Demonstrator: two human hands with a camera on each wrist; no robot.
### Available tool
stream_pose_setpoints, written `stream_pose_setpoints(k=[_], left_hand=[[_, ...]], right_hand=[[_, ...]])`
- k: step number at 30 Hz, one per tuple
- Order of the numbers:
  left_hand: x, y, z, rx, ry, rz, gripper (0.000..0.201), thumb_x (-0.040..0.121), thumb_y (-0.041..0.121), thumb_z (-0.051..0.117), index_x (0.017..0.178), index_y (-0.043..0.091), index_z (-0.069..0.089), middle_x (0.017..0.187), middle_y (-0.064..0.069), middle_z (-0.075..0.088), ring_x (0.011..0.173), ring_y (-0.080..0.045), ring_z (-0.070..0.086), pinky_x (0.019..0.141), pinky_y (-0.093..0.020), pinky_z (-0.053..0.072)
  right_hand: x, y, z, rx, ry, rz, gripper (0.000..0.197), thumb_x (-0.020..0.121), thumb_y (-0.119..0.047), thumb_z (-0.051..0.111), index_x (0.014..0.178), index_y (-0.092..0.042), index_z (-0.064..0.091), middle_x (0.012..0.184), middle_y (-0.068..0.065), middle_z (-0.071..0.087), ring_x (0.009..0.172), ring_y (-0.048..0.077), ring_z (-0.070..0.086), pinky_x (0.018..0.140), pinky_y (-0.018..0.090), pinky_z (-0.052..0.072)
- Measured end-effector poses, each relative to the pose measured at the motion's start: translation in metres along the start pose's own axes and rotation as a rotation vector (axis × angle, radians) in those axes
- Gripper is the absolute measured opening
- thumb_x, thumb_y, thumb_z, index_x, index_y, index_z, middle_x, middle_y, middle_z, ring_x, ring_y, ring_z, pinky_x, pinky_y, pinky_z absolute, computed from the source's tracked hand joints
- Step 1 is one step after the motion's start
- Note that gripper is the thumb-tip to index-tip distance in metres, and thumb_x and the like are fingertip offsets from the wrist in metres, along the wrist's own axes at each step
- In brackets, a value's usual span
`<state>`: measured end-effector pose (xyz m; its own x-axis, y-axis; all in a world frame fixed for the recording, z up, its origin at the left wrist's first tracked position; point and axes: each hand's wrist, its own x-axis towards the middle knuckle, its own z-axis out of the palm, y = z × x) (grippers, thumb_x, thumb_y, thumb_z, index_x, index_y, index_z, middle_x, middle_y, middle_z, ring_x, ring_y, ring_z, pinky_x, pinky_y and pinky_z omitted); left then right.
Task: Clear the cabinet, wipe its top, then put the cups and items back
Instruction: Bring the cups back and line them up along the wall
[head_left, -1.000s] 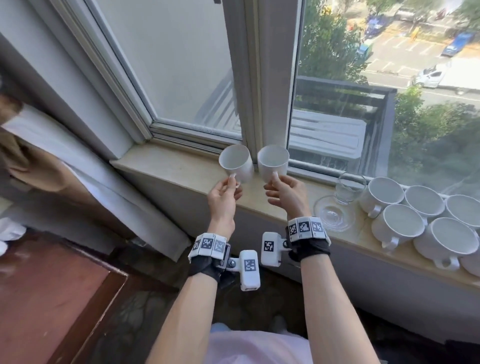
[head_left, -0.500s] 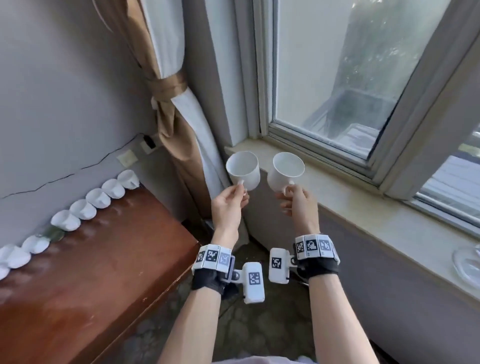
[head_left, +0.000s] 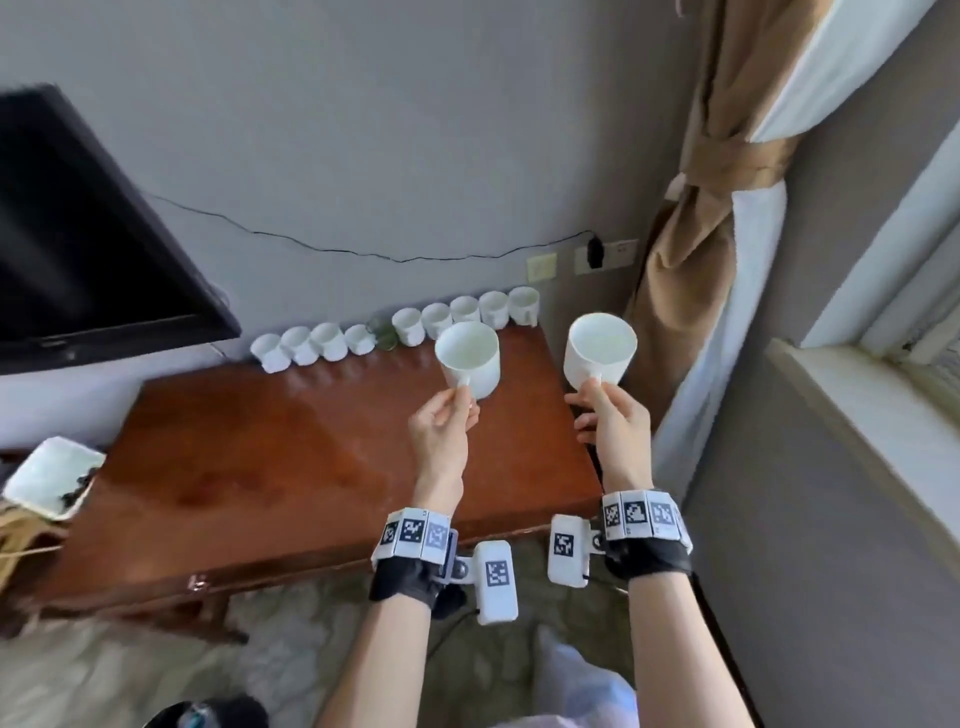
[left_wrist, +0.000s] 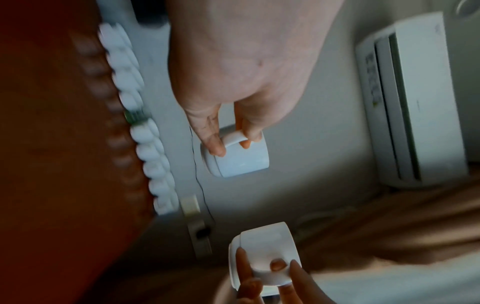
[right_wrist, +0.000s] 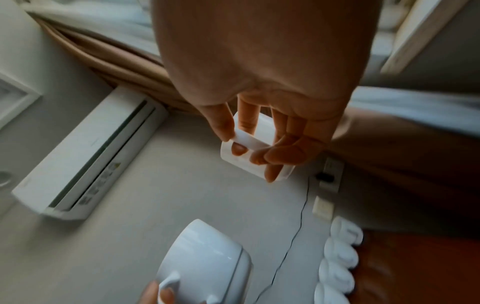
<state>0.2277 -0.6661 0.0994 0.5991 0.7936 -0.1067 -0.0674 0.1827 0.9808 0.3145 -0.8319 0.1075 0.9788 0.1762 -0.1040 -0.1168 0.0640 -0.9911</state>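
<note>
Fingers of each hand, left hand (head_left: 440, 432) and right hand (head_left: 614, 423), pinched a cup handle, carrying left cup (head_left: 469, 358) and right cup (head_left: 598, 349) upright toward the cabinet (head_left: 291, 467)'s twelve-o'clock cup row (head_left: 395, 327).

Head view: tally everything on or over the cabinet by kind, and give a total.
White cups in the row on the cabinet: 9
White cups held: 2, left cup in the left hand, right cup in the right hand
Green glass item in the row: 1
Total: 12
</note>
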Motion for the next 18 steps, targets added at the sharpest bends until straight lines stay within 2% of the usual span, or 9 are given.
stream_pose_setpoints(k=[3, 5, 8, 11, 13, 15, 18], left_hand=[[0.029, 0.008, -0.048, 0.023, 0.154, 0.010, 0.030, 0.097, 0.022, 0.070, 0.118, 0.001, 0.072, 0.101, -0.010, 0.078, 0.087, -0.010, 0.075, 0.084, -0.023, 0.060], [0.048, 0.011, -0.077, 0.041, 0.250, 0.014, 0.030, 0.097, 0.023, 0.070, 0.119, 0.003, 0.072, 0.102, -0.009, 0.078, 0.090, -0.011, 0.075, 0.085, -0.025, 0.060], [0.082, 0.017, -0.113, 0.059, 0.372, 0.028, 0.030, 0.097, 0.025, 0.070, 0.119, 0.004, 0.073, 0.102, -0.008, 0.078, 0.093, -0.014, 0.076, 0.091, -0.031, 0.060], [0.117, 0.025, -0.142, 0.056, 0.485, 0.046, 0.027, 0.098, 0.024, 0.070, 0.117, 0.005, 0.074, 0.097, -0.006, 0.079, 0.092, -0.015, 0.076, 0.091, -0.032, 0.060], [0.136, 0.032, -0.160, 0.064, 0.558, 0.057, 0.021, 0.098, 0.022, 0.069, 0.113, 0.008, 0.075, 0.095, -0.005, 0.079, 0.091, -0.015, 0.076, 0.089, -0.030, 0.060], [0.150, 0.035, -0.176, 0.069, 0.626, 0.060, 0.014, 0.099, 0.021, 0.068, 0.107, 0.012, 0.076, 0.092, -0.006, 0.078, 0.089, -0.014, 0.076, 0.087, -0.028, 0.060], [0.165, 0.034, -0.201, 0.059, 0.720, 0.040, 0.012, 0.099, 0.022, 0.068, 0.103, 0.014, 0.076, 0.090, -0.006, 0.078, 0.089, -0.016, 0.076, 0.086, -0.029, 0.060]], right_hand=[[0.019, 0.013, 0.065, -0.034, -0.137, -0.016, 0.029, 0.103, -0.041, 0.055, 0.090, -0.026, 0.076, 0.091, 0.002, 0.076, 0.070, 0.013, 0.061, 0.069, 0.037, 0.052], [0.034, 0.020, 0.109, -0.058, -0.231, -0.009, 0.034, 0.102, -0.043, 0.055, 0.088, -0.020, 0.076, 0.090, 0.003, 0.076, 0.070, 0.012, 0.062, 0.068, 0.036, 0.052], [0.063, 0.023, 0.173, -0.051, -0.369, 0.013, 0.037, 0.101, -0.040, 0.056, 0.086, -0.011, 0.073, 0.092, 0.013, 0.075, 0.066, 0.013, 0.060, 0.064, 0.034, 0.049], [0.090, 0.023, 0.234, -0.068, -0.485, 0.015, 0.037, 0.101, -0.038, 0.056, 0.080, -0.011, 0.069, 0.088, 0.019, 0.072, 0.063, 0.015, 0.057, 0.062, 0.034, 0.048], [0.104, 0.025, 0.270, -0.063, -0.557, 0.031, 0.036, 0.101, -0.036, 0.057, 0.078, -0.010, 0.068, 0.077, 0.012, 0.067, 0.063, 0.015, 0.056, 0.062, 0.034, 0.047], [0.114, 0.030, 0.302, -0.070, -0.621, 0.049, 0.037, 0.100, -0.035, 0.058, 0.079, -0.006, 0.066, 0.073, 0.004, 0.062, 0.063, 0.016, 0.054, 0.061, 0.034, 0.046], [0.120, 0.043, 0.345, -0.108, -0.699, 0.084, 0.037, 0.100, -0.035, 0.058, 0.082, -0.004, 0.067, 0.078, 0.010, 0.064, 0.064, 0.018, 0.054, 0.062, 0.035, 0.046]])
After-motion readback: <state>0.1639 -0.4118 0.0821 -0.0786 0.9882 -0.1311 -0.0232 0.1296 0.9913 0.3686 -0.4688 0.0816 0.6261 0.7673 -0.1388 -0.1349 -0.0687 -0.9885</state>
